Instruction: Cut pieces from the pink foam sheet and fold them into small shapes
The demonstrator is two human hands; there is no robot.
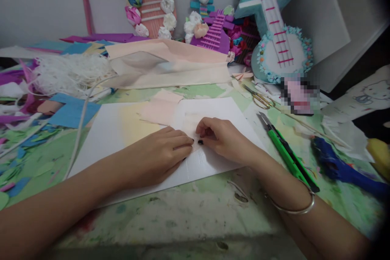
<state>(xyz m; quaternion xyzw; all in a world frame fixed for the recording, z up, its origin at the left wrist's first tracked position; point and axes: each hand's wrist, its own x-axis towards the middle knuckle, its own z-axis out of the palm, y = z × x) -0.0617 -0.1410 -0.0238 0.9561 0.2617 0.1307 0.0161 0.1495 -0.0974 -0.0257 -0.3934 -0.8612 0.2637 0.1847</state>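
A white foam board (115,130) lies flat on the green worktable (189,211). A pale pink paper sheet (161,109) rests on its middle. My left hand (158,154) lies on the board with its fingers pressed together and flat on the paper. My right hand (222,136) is curled, its fingertips pinching the paper's near edge right beside the left fingertips. A silver bangle (292,207) circles my right wrist.
A green utility knife (286,154) lies right of the board, gold scissors (258,98) beyond it, a blue glue gun (341,168) further right. Foam guitar crafts (274,28) and paper flowers stand at the back. Paper scraps, white netting (70,73) and a cable (81,122) crowd the left.
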